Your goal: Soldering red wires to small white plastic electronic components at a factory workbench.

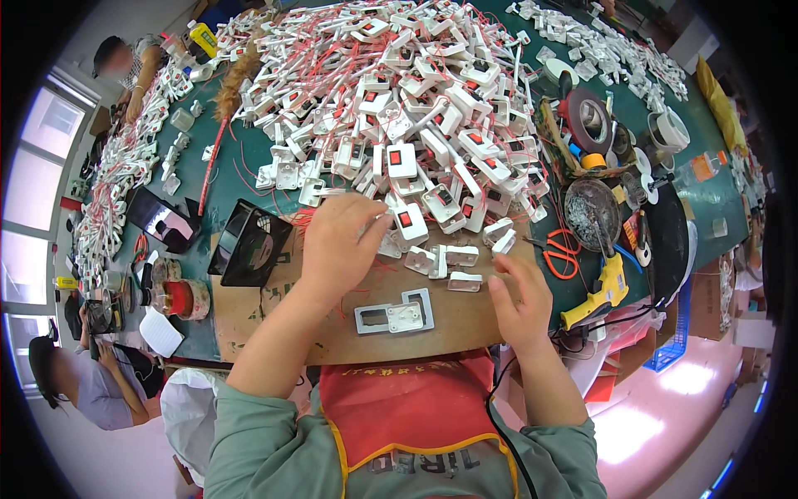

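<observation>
At the near edge of the pile, my left hand (341,241) has its thumb and index finger drawn together. Whatever they may hold is hidden. Just right of those fingertips lies a white plastic housing with a red and black switch (409,223). My right hand (522,301) is open over the board's right side, fingers apart and holding nothing. Beside its fingertips are small white plastic cases (464,282), several of them grouped between my hands. Nearer to me, a grey frame-shaped fixture (371,328) lies flat on the brown board (332,337), with a white case half (406,316) set in it.
A large pile of white housings (416,91) with red wires covers the green table ahead. On the left stands a black box (249,241). Orange-handled scissors (564,258), a bowl (591,212), a yellow glue gun (605,291) and a tape roll (587,118) lie right. Two people sit left.
</observation>
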The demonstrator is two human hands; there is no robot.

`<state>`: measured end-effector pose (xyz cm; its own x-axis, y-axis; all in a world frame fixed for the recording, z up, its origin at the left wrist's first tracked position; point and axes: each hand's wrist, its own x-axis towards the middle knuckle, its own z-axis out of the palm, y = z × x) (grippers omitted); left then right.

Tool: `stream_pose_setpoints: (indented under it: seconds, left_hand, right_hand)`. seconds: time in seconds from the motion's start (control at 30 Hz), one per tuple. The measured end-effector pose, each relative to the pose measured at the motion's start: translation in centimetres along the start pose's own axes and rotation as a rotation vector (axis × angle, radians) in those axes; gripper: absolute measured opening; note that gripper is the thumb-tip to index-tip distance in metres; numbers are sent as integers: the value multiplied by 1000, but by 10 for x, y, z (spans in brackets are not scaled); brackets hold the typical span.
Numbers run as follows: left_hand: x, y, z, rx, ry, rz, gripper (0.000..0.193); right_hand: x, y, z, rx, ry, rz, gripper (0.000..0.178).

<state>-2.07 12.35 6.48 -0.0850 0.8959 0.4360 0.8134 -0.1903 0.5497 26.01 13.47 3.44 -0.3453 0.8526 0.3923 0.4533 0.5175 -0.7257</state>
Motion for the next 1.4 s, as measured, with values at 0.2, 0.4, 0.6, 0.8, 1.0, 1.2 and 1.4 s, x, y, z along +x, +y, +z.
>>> stream_pose_setpoints:
  seconds: [0.2,0.4,0.6,0.8,1.0,1.2,1.4]
  left_hand:
    - [-12,1,1,-10,-45,-19,14]
    - [-9,0,3,10,-111,56,16]
    - [-15,-3,9,66,-196,-69,18]
    - [-11,7,19,-6,-208,-38,18]
    - [-13,1,12,-19,-259,-76,22]
    - [-19,-4,3,-134,-222,-156,25]
    - [-27,-8,-3,-329,-243,-342,27]
  right_hand:
    - [33,-10,11,200,-30,235,41]
    - [43,-3,25,389,-47,348,44]
    - [41,-28,41,-41,-233,73,44]
    - [57,-35,67,-172,-174,-74,48]
    - [67,-31,79,-277,-157,-20,40]
    - [72,-29,74,-271,-207,35,35]
    - [73,-24,72,360,-204,497,36]
